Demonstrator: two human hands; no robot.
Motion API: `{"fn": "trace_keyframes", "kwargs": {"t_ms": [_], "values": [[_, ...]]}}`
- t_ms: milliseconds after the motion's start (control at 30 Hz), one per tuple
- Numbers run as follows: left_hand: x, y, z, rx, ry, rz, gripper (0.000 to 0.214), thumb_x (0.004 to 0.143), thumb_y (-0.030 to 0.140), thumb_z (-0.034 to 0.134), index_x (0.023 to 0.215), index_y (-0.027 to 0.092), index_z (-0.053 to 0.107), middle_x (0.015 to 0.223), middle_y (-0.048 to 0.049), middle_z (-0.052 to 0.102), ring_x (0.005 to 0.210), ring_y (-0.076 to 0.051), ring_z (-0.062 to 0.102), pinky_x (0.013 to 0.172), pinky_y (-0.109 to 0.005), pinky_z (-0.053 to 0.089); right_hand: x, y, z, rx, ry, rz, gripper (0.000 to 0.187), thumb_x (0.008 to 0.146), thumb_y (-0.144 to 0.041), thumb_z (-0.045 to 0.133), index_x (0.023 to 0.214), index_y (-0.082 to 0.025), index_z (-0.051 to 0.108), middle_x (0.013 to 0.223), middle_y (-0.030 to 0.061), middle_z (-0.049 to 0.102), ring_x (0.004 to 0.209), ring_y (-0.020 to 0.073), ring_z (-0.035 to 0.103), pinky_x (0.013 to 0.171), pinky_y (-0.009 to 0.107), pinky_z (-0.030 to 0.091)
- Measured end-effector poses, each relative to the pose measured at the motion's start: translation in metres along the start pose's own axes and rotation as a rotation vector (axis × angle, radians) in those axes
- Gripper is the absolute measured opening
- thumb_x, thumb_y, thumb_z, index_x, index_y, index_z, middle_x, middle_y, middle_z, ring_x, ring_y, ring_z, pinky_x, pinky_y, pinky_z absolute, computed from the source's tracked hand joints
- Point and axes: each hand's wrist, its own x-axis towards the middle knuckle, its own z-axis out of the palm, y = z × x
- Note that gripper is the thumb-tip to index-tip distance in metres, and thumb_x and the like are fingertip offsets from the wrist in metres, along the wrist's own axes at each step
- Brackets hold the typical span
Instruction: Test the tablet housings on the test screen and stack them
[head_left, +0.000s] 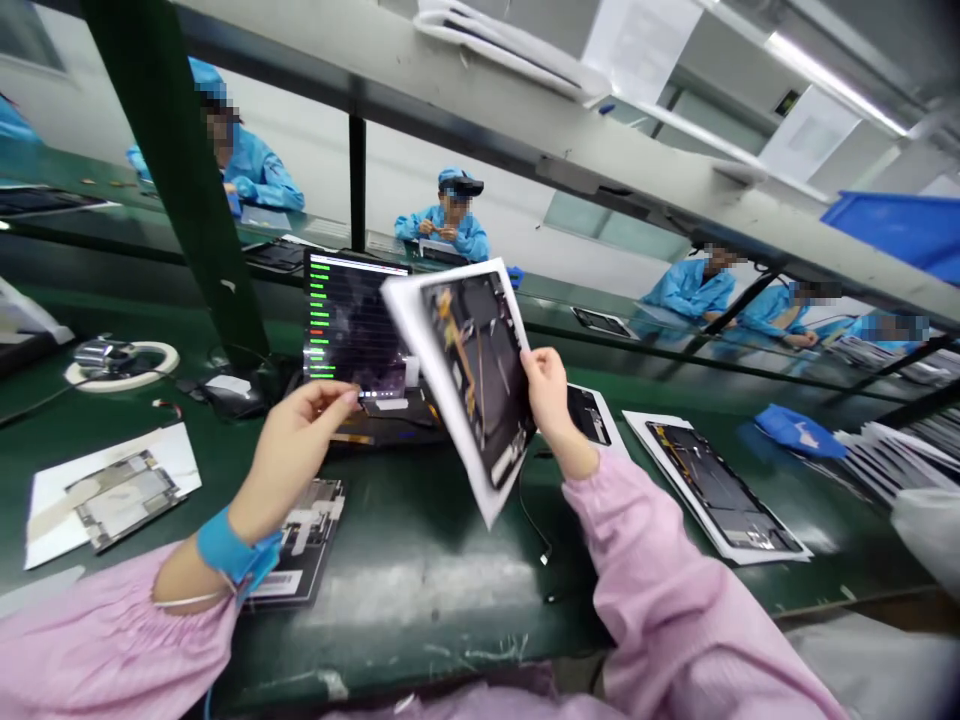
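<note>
My right hand [553, 405] grips the right edge of an opened tablet housing [472, 375], held tilted up above the green bench with its dark inner parts facing me. A thin black cable hangs below it. My left hand [296, 450] is raised to its left, fingers pinched together near the lower edge of a lit test screen [349, 325] with green bars. What the fingers pinch is too small to make out. A blue strap circles my left wrist.
A dark board [300, 545] lies under my left forearm. A metal part on white paper [112, 495] sits at left. Another opened tablet [720, 490] lies at right, beside a blue cloth [799, 432] and stacked units. Several people in blue work across the line.
</note>
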Motion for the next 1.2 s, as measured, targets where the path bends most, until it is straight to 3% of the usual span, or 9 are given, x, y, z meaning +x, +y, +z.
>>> {"fn": "trace_keyframes", "kwargs": {"t_ms": [167, 300, 400, 500, 600, 700, 800, 967, 1200], "values": [[-0.007, -0.014, 0.015, 0.327, -0.265, 0.079, 0.031, 0.080, 0.047, 0.054, 0.086, 0.019, 0.063, 0.087, -0.0051, 0.069, 0.084, -0.023, 0.063, 0.078, -0.035, 0.049, 0.109, -0.003, 0.031, -0.140, -0.044, 0.218, 0.028, 0.092, -0.035, 0.054, 0.111, -0.014, 0.058, 0.107, 0.0063, 0.061, 0.091, 0.0174, 0.061, 0.078, 0.036, 0.052], [-0.013, -0.023, 0.023, 0.507, -0.307, 0.195, 0.023, 0.084, 0.039, 0.048, 0.083, 0.021, 0.063, 0.090, -0.0057, 0.068, 0.089, -0.024, 0.062, 0.084, -0.038, 0.048, 0.135, 0.000, 0.066, -0.262, -0.154, 0.305, 0.034, 0.091, -0.035, 0.057, 0.119, -0.016, 0.056, 0.119, 0.0089, 0.058, 0.101, 0.0204, 0.060, 0.084, 0.040, 0.052], [-0.014, -0.026, 0.025, 0.584, -0.309, 0.228, 0.022, 0.085, 0.034, 0.046, 0.083, 0.022, 0.064, 0.091, -0.0065, 0.068, 0.090, -0.025, 0.061, 0.085, -0.039, 0.047, 0.147, -0.001, 0.074, -0.334, -0.218, 0.309, 0.035, 0.091, -0.035, 0.057, 0.120, -0.016, 0.055, 0.120, 0.0093, 0.058, 0.102, 0.0207, 0.060, 0.085, 0.041, 0.052], [-0.013, -0.029, 0.025, 0.609, -0.329, 0.244, 0.022, 0.085, 0.034, 0.046, 0.084, 0.022, 0.064, 0.091, -0.0062, 0.068, 0.091, -0.025, 0.061, 0.085, -0.040, 0.048, 0.163, 0.001, 0.048, -0.377, -0.248, 0.296, 0.035, 0.091, -0.035, 0.057, 0.120, -0.016, 0.055, 0.120, 0.0087, 0.057, 0.102, 0.0211, 0.059, 0.085, 0.042, 0.052], [-0.014, -0.033, 0.023, 0.613, -0.346, 0.260, 0.024, 0.085, 0.039, 0.047, 0.085, 0.024, 0.065, 0.092, -0.0061, 0.069, 0.092, -0.026, 0.061, 0.086, -0.041, 0.048, 0.170, 0.019, -0.015, -0.411, -0.258, 0.344, 0.034, 0.091, -0.034, 0.057, 0.120, -0.016, 0.055, 0.120, 0.0083, 0.057, 0.102, 0.0210, 0.059, 0.085, 0.042, 0.052], [-0.013, -0.038, 0.022, 0.630, -0.355, 0.266, 0.031, 0.082, 0.049, 0.048, 0.085, 0.024, 0.066, 0.093, -0.0068, 0.070, 0.092, -0.028, 0.062, 0.086, -0.041, 0.047, 0.149, 0.052, -0.088, -0.463, -0.274, 0.514, 0.033, 0.091, -0.034, 0.057, 0.118, -0.016, 0.056, 0.118, 0.0083, 0.058, 0.100, 0.0200, 0.060, 0.084, 0.041, 0.052], [-0.011, -0.040, 0.022, 0.657, -0.397, 0.267, 0.035, 0.079, 0.055, 0.049, 0.084, 0.026, 0.067, 0.091, -0.0060, 0.071, 0.088, -0.028, 0.063, 0.081, -0.038, 0.049, 0.109, 0.084, -0.135, -0.526, -0.269, 0.711, 0.033, 0.091, -0.034, 0.057, 0.119, -0.015, 0.056, 0.118, 0.0084, 0.059, 0.099, 0.0198, 0.061, 0.083, 0.041, 0.053], [-0.009, -0.042, 0.023, 0.708, -0.455, 0.251, 0.035, 0.079, 0.055, 0.049, 0.085, 0.026, 0.067, 0.088, -0.0036, 0.072, 0.081, -0.025, 0.065, 0.073, -0.033, 0.050, 0.066, 0.114, -0.148, -0.600, -0.197, 0.792, 0.033, 0.091, -0.034, 0.056, 0.120, -0.017, 0.055, 0.120, 0.0087, 0.058, 0.102, 0.0204, 0.060, 0.085, 0.041, 0.052], [-0.005, -0.042, 0.021, 0.733, -0.451, 0.255, 0.035, 0.080, 0.054, 0.049, 0.086, 0.025, 0.067, 0.087, -0.0023, 0.072, 0.075, -0.022, 0.065, 0.070, -0.029, 0.050, 0.044, 0.115, -0.155, -0.559, -0.085, 0.578, 0.035, 0.090, -0.035, 0.058, 0.119, -0.014, 0.056, 0.118, 0.0093, 0.058, 0.101, 0.0208, 0.060, 0.084, 0.040, 0.052]]}}
